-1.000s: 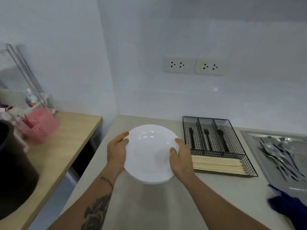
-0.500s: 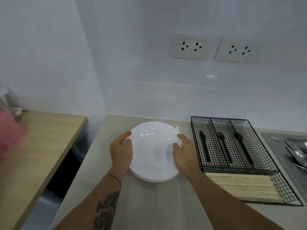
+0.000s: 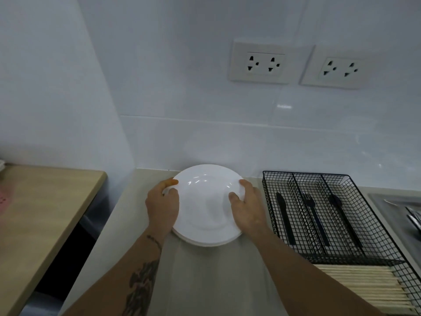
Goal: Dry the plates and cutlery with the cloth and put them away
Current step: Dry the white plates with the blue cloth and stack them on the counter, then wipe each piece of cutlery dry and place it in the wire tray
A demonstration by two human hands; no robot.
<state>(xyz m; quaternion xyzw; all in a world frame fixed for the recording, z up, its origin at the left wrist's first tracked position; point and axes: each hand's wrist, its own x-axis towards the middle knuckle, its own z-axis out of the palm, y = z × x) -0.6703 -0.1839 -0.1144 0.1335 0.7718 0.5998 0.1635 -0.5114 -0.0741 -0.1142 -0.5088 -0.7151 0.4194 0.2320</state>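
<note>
I see a white stack of plates [image 3: 206, 208] on the grey counter [image 3: 205, 281], close to the back wall; the top plate is glossy, shallow and right side up, and thin edges of more plates show beneath its near rim. Whether the stack sits fully on the counter I cannot tell.

Just right of it stands a black wire tray [image 3: 341, 224]. Its three long compartments hold a dark knife [image 3: 284, 220], fork [image 3: 315, 220] and spoon [image 3: 344, 220], one apiece, and the crosswise front section holds pale chopsticks [image 3: 369, 290]. At the far right edge a metal tray [image 3: 391, 210] carries shiny cutlery [image 3: 415, 221], mostly cut off. A wooden table [image 3: 41, 215] lies to the left, apart from the counter by a dark gap. Two sockets [image 3: 259, 62] sit on the wall above.

My left hand [image 3: 162, 207] grips the left rim, thumb on top, fingers curled around the edge. My right hand [image 3: 247, 207] grips the right rim the same way, thumb lying on the plate's face, fingers wrapped over the rim.
</note>
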